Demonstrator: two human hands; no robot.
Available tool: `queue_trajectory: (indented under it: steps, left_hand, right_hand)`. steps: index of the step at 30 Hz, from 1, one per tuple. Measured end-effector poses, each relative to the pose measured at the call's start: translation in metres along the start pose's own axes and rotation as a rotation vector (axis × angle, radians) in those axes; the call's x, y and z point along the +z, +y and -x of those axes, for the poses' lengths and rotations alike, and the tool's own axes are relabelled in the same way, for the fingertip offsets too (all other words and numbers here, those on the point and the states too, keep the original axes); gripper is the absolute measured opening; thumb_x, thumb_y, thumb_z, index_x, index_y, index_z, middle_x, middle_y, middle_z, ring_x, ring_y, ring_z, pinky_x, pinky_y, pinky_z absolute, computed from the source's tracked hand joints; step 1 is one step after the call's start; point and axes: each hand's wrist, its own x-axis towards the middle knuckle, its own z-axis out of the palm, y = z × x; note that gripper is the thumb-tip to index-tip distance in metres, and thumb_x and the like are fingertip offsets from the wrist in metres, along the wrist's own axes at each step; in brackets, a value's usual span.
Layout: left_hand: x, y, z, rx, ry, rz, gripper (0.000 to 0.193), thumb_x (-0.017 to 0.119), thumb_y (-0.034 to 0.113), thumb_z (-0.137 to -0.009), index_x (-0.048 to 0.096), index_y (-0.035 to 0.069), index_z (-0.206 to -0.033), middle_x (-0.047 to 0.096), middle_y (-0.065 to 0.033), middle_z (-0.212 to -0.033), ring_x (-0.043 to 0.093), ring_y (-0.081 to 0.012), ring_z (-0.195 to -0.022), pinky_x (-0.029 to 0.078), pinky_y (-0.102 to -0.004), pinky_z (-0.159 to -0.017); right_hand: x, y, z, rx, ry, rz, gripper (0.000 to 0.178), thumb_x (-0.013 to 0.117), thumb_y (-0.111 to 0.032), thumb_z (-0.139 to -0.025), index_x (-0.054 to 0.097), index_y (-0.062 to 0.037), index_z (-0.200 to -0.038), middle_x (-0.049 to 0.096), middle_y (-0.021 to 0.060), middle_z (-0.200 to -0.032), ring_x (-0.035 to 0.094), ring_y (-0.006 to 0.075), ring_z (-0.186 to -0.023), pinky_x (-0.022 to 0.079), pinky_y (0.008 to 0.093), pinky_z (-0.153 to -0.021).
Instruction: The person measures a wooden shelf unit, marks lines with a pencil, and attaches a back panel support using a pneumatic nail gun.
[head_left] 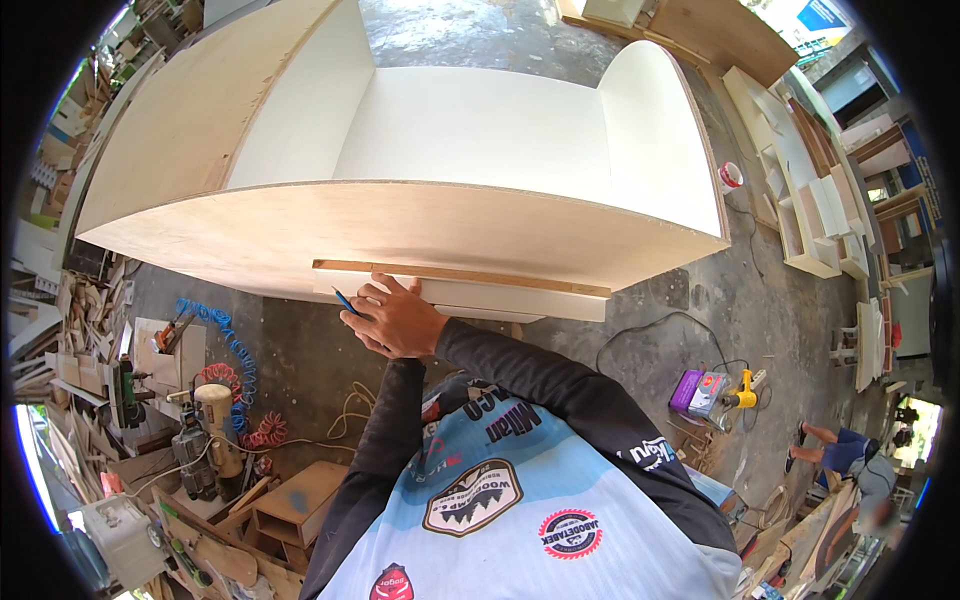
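Observation:
My right hand [402, 318] reaches in with its fingers bent, a blue pencil [346, 301] held among them. Its fingertips lie against a white board [520, 300] with a bare wood strip [470, 275] along its upper edge. My left forearm [385, 410] comes up from below and ends under the right wrist. The left hand is mostly hidden there, so its fingers cannot be made out. Just beyond the board stands a large plywood cabinet [430, 215], white inside, with a rounded end panel [650, 120] at the right.
On the floor at left lie a coiled blue air hose [235, 350], a red coiled hose [268, 430] and power tools. At right are a purple box [697, 393] and a yellow heat-gun-like tool [743, 392] with a cord. A person [855, 455] is farther right. White shelving [790, 190] stands upper right.

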Motion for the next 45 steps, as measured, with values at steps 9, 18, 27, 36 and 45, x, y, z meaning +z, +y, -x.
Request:
queue_trajectory:
  steps: [9,18,27,36,45]
  left_hand:
    - [-0.007,-0.005,-0.003,0.018,-0.014,0.007,0.05,0.064,0.0,-0.089,0.039,0.011,-0.13,0.055,-0.0096,-0.119,0.058,-0.0215,-0.104,0.052,-0.0347,-0.084]
    - [-0.015,-0.01,-0.005,0.04,-0.037,-0.001,0.05,0.064,-0.001,-0.089,0.038,0.012,-0.13,0.055,-0.0099,-0.119,0.058,-0.0224,-0.104,0.052,-0.0361,-0.084]
    - [-0.006,-0.019,-0.006,0.04,-0.067,0.002,0.05,0.063,-0.002,-0.089,0.038,0.012,-0.13,0.055,-0.0102,-0.118,0.058,-0.0233,-0.105,0.052,-0.0375,-0.084]
    - [-0.004,-0.02,-0.006,0.045,-0.081,-0.007,0.05,0.062,-0.003,-0.09,0.038,0.013,-0.13,0.055,-0.0105,-0.118,0.058,-0.0241,-0.105,0.053,-0.0388,-0.084]
    - [-0.009,-0.023,-0.008,0.039,-0.091,-0.022,0.05,0.061,-0.003,-0.09,0.037,0.014,-0.13,0.056,-0.0107,-0.118,0.059,-0.025,-0.105,0.053,-0.0402,-0.084]
  right_hand:
    - [0.015,0.001,-0.016,0.091,-0.107,0.029,0.038,0.057,-0.031,-0.087,0.061,-0.008,-0.118,0.062,0.0072,-0.107,0.054,0.0232,-0.109,0.038,0.0499,-0.098]
    - [0.029,0.001,-0.041,0.056,-0.193,0.142,0.035,0.055,-0.03,-0.091,0.062,-0.002,-0.111,0.064,0.0111,-0.097,0.061,0.024,-0.095,0.046,0.0438,-0.082]
    - [0.053,0.011,-0.073,0.071,-0.214,0.165,0.032,0.056,-0.025,-0.088,0.063,-0.001,-0.109,0.067,0.0148,-0.101,0.062,0.0271,-0.102,0.047,0.0452,-0.083]
    - [0.062,0.015,-0.091,0.075,-0.263,0.204,0.028,0.053,-0.023,-0.089,0.066,-0.0012,-0.101,0.068,0.0155,-0.099,0.063,0.0269,-0.1,0.048,0.043,-0.081]
    - [0.032,0.012,-0.054,0.215,-0.286,0.196,0.027,0.054,-0.026,-0.087,0.067,-0.0023,-0.088,0.068,0.0156,-0.086,0.064,0.0296,-0.092,0.05,0.0425,-0.071]
